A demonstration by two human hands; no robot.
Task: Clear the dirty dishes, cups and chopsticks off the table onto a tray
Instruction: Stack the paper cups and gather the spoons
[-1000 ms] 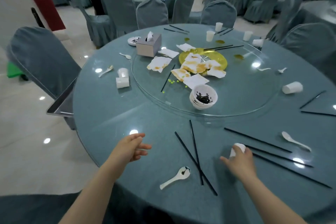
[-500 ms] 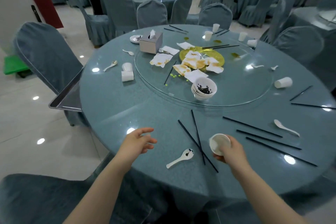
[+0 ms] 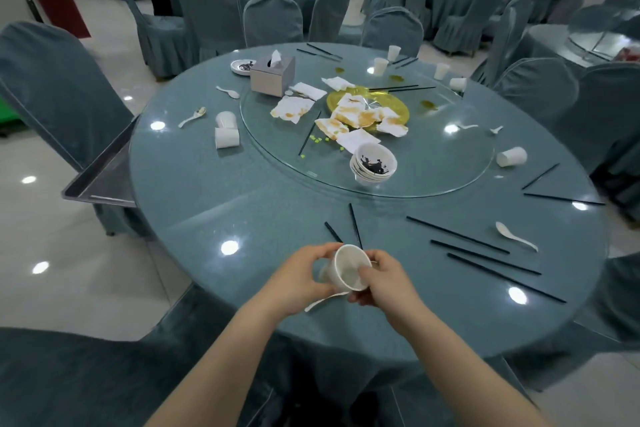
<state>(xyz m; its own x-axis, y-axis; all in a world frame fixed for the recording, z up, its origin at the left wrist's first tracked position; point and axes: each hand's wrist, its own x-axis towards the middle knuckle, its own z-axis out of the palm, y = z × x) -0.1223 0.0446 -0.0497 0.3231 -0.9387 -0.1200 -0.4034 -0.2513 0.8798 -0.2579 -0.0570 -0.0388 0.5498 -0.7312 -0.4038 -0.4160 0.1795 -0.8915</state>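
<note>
One stack of bowls [image 3: 373,163] sits on the glass turntable [image 3: 433,163]; seven cups lie or stand around the table [image 3: 194,198], and an eighth cup [image 3: 346,270] is held. Five spoons show, one [image 3: 323,302] under the hands. A tray [image 3: 104,177] juts from the table's left edge. Half a second ago only the right hand [image 3: 384,282] held the cup; now the left hand [image 3: 294,282] has joined it, both curled round it above the near edge, mouth tipped toward the camera.
</note>
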